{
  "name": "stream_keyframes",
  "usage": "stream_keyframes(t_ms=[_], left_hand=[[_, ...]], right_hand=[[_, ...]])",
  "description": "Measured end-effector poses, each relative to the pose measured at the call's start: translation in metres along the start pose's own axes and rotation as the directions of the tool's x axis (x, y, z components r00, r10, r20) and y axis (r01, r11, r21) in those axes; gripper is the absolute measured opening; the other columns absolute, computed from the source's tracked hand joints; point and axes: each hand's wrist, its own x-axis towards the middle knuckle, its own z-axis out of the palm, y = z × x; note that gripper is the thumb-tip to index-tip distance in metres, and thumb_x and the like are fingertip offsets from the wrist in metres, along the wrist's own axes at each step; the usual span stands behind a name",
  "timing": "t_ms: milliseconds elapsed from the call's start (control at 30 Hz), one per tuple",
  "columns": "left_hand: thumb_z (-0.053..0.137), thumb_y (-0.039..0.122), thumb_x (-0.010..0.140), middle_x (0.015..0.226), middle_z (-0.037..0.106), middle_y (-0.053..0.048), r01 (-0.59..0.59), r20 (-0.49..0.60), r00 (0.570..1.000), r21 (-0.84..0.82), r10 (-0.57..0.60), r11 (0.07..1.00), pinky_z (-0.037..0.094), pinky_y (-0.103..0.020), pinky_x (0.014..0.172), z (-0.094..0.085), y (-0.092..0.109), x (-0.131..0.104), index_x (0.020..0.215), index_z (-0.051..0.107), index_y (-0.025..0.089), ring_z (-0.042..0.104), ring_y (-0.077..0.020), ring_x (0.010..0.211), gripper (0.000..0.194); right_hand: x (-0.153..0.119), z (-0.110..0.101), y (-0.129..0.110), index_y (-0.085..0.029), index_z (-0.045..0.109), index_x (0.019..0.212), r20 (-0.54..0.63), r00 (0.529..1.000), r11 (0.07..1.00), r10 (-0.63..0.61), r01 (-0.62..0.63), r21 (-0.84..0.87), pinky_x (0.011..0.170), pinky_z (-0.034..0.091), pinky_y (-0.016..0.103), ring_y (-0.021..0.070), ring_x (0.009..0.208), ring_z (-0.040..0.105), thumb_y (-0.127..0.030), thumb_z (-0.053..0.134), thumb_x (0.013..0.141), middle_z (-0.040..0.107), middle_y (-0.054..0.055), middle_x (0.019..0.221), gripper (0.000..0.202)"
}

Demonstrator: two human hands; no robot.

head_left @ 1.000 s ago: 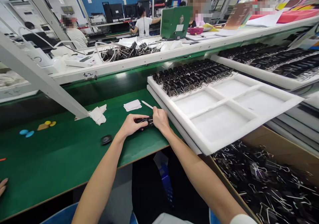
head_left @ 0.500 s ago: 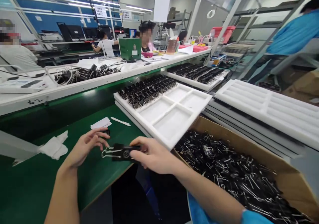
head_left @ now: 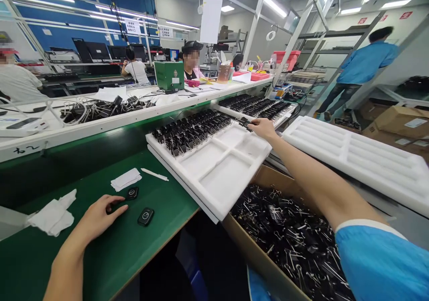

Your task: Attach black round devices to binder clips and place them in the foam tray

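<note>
On the green mat (head_left: pixel 110 256) lie two small black square devices, one (head_left: pixel 132 193) at the fingertips of my left hand (head_left: pixel 103 215), the other (head_left: pixel 145 216) nearer the mat's edge. My left hand rests with thumb and forefinger apart and nothing between them. Stretched out over the far right corner of the white foam tray (head_left: pixel 231 151), my right hand (head_left: pixel 263 127) pinches a black binder clip (head_left: pixel 244 123). Rows of black clips (head_left: pixel 191 130) fill the tray's back left part; the front compartments show bare foam.
A cardboard box (head_left: pixel 254 243) of loose binder clips stands at the lower right. Another filled tray (head_left: pixel 284 120) and stacked foam trays (head_left: pixel 351 153) lie beyond. White cloths (head_left: pixel 53 216) and a pen (head_left: pixel 154 174) are on the mat. People are in the background.
My right hand has moved from above the mat up and right to the tray's far corner, holding a clip. My left hand has lowered to the mat, where two black devices now show.
</note>
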Motion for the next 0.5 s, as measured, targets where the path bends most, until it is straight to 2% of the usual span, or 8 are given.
stream_keyframes(t_ms=[133,300,367,433,500], left_hand=[[0.053,0.078,0.081,0.106,0.069,-0.012,0.034,-0.063,0.997,0.019,-0.033,0.999,0.053,-0.037,0.068,0.007,0.006,0.004,0.128,0.069,0.021,0.065,-0.0274,0.082,0.076],[0.053,0.071,0.086,0.106,0.067,-0.010,0.036,-0.087,0.996,0.065,-0.030,0.997,0.050,-0.034,0.067,0.013,0.017,0.004,0.127,0.068,0.022,0.063,-0.0241,0.079,0.066],[0.054,0.066,0.088,0.101,0.066,-0.008,0.013,-0.117,0.993,0.062,-0.005,0.998,0.048,-0.033,0.067,0.012,0.023,0.001,0.123,0.069,0.021,0.061,-0.0222,0.077,0.059],[0.055,0.060,0.089,0.094,0.065,-0.007,-0.019,-0.154,0.988,0.032,0.023,0.999,0.046,-0.032,0.067,0.009,0.030,-0.004,0.113,0.071,0.020,0.059,-0.0205,0.074,0.049],[0.058,0.057,0.089,0.088,0.065,-0.006,-0.055,-0.167,0.985,-0.027,0.049,0.998,0.044,-0.031,0.066,0.005,0.041,-0.010,0.099,0.072,0.020,0.056,-0.0192,0.072,0.041]], right_hand=[[0.017,0.022,0.006,-0.012,0.079,0.114,0.038,0.999,0.998,-0.008,0.011,-0.066,0.092,0.051,0.033,0.0295,0.104,0.067,-0.032,0.070,0.086,0.074,0.012,0.109,0.035],[0.025,0.037,0.000,-0.013,0.076,0.116,0.131,0.991,0.986,0.022,0.000,-0.167,0.091,0.050,0.037,0.0319,0.105,0.065,-0.034,0.071,0.090,0.073,0.014,0.112,0.034],[0.018,0.036,-0.005,-0.010,0.073,0.119,0.149,0.989,0.983,0.015,0.013,-0.184,0.095,0.049,0.043,0.0353,0.109,0.062,-0.034,0.071,0.092,0.071,0.020,0.116,0.036],[0.001,0.027,-0.004,-0.008,0.068,0.126,0.098,0.994,0.986,-0.042,0.057,-0.159,0.101,0.046,0.050,0.0405,0.116,0.059,-0.039,0.070,0.094,0.066,0.025,0.123,0.045],[-0.029,0.010,0.012,-0.016,0.059,0.140,0.011,0.993,0.987,-0.120,0.121,-0.107,0.107,0.042,0.056,0.0453,0.127,0.052,-0.052,0.059,0.099,0.059,0.023,0.133,0.055]])
